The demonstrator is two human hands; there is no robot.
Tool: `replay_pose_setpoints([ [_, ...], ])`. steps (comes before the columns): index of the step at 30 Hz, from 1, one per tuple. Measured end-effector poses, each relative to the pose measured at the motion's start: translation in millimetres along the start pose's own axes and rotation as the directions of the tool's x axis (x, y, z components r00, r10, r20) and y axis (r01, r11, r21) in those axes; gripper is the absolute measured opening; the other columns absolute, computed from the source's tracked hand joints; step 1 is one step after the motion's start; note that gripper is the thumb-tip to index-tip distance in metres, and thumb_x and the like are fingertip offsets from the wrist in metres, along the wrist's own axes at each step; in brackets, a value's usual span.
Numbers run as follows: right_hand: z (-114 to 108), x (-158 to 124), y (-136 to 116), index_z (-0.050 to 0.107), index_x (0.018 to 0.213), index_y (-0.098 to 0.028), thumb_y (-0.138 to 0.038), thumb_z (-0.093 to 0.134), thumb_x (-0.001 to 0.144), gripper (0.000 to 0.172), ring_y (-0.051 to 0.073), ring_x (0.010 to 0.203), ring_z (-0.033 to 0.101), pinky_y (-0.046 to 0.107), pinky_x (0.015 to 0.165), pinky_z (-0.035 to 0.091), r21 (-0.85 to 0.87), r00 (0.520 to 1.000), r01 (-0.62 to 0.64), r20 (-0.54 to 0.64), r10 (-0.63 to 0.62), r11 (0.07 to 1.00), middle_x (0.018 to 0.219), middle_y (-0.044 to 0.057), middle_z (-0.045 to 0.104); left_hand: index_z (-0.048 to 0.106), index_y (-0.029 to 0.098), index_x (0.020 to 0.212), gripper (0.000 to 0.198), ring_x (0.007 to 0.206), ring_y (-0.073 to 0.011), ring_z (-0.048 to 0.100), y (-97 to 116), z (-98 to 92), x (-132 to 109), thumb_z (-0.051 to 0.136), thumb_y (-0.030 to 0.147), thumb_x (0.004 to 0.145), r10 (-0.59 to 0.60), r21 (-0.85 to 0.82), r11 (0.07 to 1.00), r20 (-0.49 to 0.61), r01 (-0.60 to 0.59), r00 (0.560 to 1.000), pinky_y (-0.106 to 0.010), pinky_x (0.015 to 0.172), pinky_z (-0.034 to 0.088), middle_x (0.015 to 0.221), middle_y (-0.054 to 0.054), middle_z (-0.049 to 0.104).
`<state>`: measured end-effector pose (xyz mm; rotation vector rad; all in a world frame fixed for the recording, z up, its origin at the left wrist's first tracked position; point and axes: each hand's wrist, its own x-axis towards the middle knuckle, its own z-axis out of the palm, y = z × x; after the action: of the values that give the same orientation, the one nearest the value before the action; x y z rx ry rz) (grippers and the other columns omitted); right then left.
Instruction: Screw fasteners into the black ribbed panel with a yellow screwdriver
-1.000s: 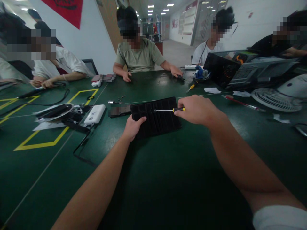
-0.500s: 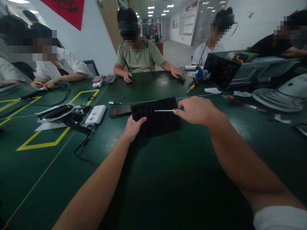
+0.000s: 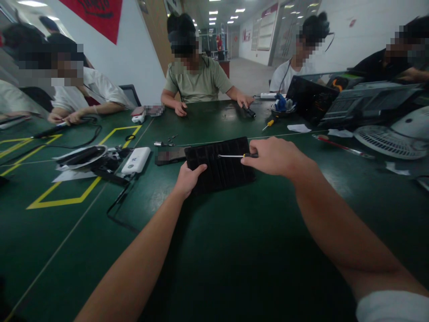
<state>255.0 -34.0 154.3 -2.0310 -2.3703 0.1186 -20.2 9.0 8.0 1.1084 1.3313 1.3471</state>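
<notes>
A flat black rectangular panel with raised ribs (image 3: 231,172) is tilted up above the green table. My left hand (image 3: 189,178) grips its left edge, thumb on the front face and the other fingers hidden behind. In my right hand (image 3: 273,154) is a screwdriver (image 3: 233,156) with a dark and yellow handle, fingers closed round it. Its thin metal shaft points left across the panel. The tip touches or nearly touches the face near the middle; whether a screw sits there is too small to tell.
Left of the panel lie a phone-like dark slab (image 3: 170,156), small metal parts (image 3: 164,144), a white power bank (image 3: 136,161) and a black assembly with cables (image 3: 97,158). A yellow screwdriver (image 3: 269,124), a white fan (image 3: 392,134) and computer cases (image 3: 368,100) stand right. Co-workers sit around.
The view shifts slightly. Both my hands keep their grips, with the screwdriver tip at nearly the same spot on the panel. Across the table, a co-worker's hand shifts slightly left by a dark object.
</notes>
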Motion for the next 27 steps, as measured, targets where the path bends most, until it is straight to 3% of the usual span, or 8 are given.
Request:
replay_pose_setpoints([
  [8,-1.1,-0.4,6.1,0.075,0.110,-0.026,-0.046,0.064,0.096,0.027,0.032,0.096,0.072,0.040,0.074,0.045,0.003,0.996,0.084,-0.002,-0.084,0.996,0.107,0.011,0.079,0.075,0.019,0.106,0.049,0.108,-0.0338,0.079,-5.4,-2.4,3.6,0.095,0.035,0.064,0.022,0.011,1.000,0.020,-0.022,1.000,-0.058,0.110,0.060,0.109,-0.009,0.083],
  [15,-10.0,-4.6,3.9,0.079,0.113,-0.023,-0.050,0.057,0.102,0.037,0.033,0.096,0.072,0.040,0.075,0.046,-0.021,0.999,0.053,0.003,-0.053,0.998,0.102,0.014,0.080,0.075,0.019,0.107,0.048,0.107,-0.0334,0.079,-2.9,-1.6,1.0,0.094,0.033,0.065,0.014,0.003,1.000,0.022,-0.014,1.000,-0.057,0.109,0.061,0.109,-0.010,0.083],
  [27,-5.3,-2.1,2.1,0.081,0.108,-0.021,-0.052,0.054,0.104,0.042,0.036,0.100,0.075,0.043,0.079,0.051,-0.013,0.998,0.058,0.018,-0.058,0.998,0.108,0.018,0.081,0.075,0.019,0.108,0.049,0.107,-0.0329,0.080,-5.0,-2.3,3.1,0.095,0.033,0.065,0.010,0.000,1.000,0.014,-0.010,1.000,-0.058,0.110,0.061,0.110,-0.010,0.083],
])
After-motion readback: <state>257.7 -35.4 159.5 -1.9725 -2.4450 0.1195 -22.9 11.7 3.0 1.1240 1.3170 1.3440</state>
